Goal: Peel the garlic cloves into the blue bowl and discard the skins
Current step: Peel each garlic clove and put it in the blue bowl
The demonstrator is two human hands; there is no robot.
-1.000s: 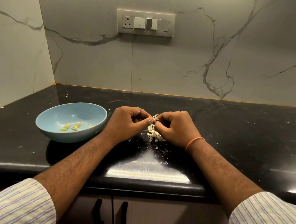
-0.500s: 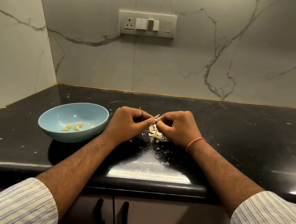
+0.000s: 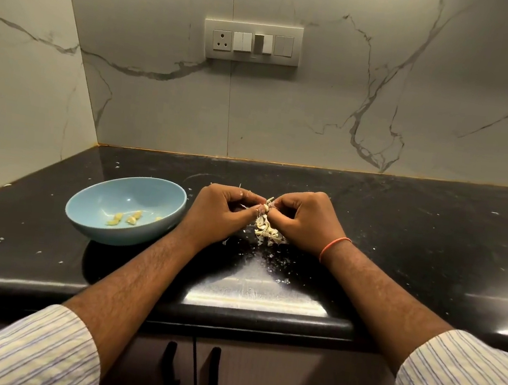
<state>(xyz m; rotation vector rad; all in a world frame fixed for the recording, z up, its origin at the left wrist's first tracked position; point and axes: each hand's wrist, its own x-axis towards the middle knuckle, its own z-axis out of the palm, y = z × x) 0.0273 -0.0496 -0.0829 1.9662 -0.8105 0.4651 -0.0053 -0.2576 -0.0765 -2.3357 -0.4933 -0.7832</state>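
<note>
My left hand [image 3: 221, 212] and my right hand [image 3: 303, 221] meet above the black counter [image 3: 401, 244], fingertips together. Both pinch a small garlic clove [image 3: 266, 207] with papery skin hanging off it. Under the fingers lies a pale pile of garlic skins [image 3: 268, 233]. The blue bowl [image 3: 128, 208] sits just left of my left hand and holds a few peeled cloves [image 3: 128, 218].
Small skin flakes [image 3: 273, 259] are scattered on the counter in front of the pile and a few at far left. The marble wall with a switch panel [image 3: 253, 43] stands behind. The counter's front edge [image 3: 230, 315] runs below my forearms, above cabinet doors.
Both hands stay together on the clove; the fingers shift slightly as skin comes off and the pile beneath looks a little larger. The bowl has not moved.
</note>
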